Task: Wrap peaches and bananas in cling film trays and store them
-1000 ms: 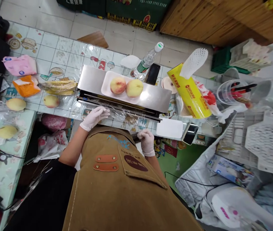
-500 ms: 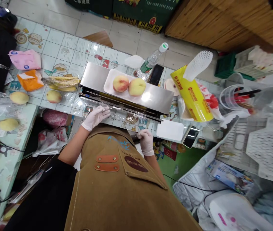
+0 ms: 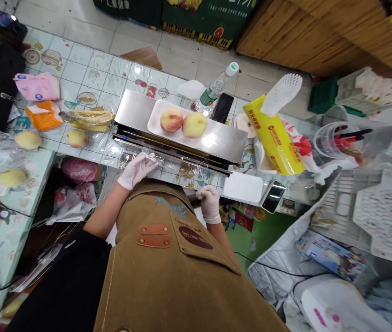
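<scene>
Closest in: brown apron point(image 3: 168, 276), upper end near the front edge of the counter point(image 3: 71, 74). Could catch loose film with any lean forward.

Just beyond, by that front edge: right hand point(image 3: 210, 205), white-gloved. Fingers curled in; cannot tell whether closed on film or only loosely bent. If loosely bent, a likely weak side: slack, then wrinkles.

Slightly farther: left hand point(image 3: 137, 170), also gloved, in front of the dispenser. Grip apparently pinched on clear film point(image 3: 201, 171). Film stretched low above the counter, creased toward the right hand. Liable to tear or fold onto itself; probable cause, a one-sided tug or cling to the gloves.

Off to the right, near the front edge: second white tray point(image 3: 242, 186), with a phone point(image 3: 274, 196) just beside. Easily knocked off by an outward sweep of the right arm.

Next back: metal dispenser point(image 3: 225, 143), dark gap along the front. Might shift under a hard pull on jammed film. On top, loaded white tray point(image 3: 153, 121), bearing a red-blushed peach point(image 3: 171, 120) and a paler peach point(image 3: 195, 125). Close to the front lip, on smooth metal; could slide or shed fruit if jolted.

Farthest: bottle point(image 3: 210, 94) behind the dispenser, dark phone point(image 3: 223, 108) near it. Tall, narrow, prone to topple from any backward shove.
</scene>
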`<state>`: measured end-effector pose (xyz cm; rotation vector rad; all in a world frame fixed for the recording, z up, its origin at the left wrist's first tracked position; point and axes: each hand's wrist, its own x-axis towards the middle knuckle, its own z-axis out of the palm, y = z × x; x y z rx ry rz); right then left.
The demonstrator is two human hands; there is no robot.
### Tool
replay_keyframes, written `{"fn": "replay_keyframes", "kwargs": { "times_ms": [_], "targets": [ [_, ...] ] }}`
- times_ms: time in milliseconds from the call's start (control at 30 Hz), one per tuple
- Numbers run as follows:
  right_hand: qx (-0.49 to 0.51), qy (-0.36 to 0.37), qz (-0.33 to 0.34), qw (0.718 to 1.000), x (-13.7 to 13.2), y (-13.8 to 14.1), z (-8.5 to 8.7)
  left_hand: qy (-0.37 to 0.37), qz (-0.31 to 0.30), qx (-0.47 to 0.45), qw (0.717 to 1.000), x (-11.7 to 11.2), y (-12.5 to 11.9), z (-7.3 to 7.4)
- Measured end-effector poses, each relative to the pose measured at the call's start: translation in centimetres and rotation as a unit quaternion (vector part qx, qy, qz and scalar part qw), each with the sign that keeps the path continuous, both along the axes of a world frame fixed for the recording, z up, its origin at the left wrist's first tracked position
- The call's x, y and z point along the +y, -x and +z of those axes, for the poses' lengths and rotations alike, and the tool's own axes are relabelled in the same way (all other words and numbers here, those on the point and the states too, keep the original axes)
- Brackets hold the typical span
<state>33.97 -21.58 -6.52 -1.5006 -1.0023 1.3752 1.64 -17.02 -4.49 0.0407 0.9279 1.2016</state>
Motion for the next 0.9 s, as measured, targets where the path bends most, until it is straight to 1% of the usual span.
{"fn": "replay_keyframes", "kwargs": {
  "times_ms": [133,367,500,633,800,900],
  "targets": [
    [-0.006,-0.004,0.006,1.000,0.0,-0.1,0.0,-0.005,-0.002,0.011,1.000,-0.1,-0.2,0.1],
    [0.012,0.001,0.000,1.000,-0.1,-0.2,-0.1,-0.008,-0.005,-0.049,0.999,-0.2,-0.9,0.7],
    [0.011,0.005,-0.004,1.000,-0.1,-0.3,-0.1,-0.014,0.005,-0.020,1.000,-0.2,-1.3,0.9],
    [0.010,0.000,-0.017,1.000,0.0,-0.4,-0.1,-0.012,0.012,-0.012,1.000,-0.3,-1.5,0.9],
    [0.012,-0.008,-0.017,1.000,0.0,-0.5,0.0,0.022,0.030,0.033,0.999,-0.1,-1.3,0.5],
    [0.018,-0.015,-0.004,1.000,0.2,-0.6,-0.1,0.041,0.047,0.018,0.998,0.1,-1.1,0.1]
  ]
}}
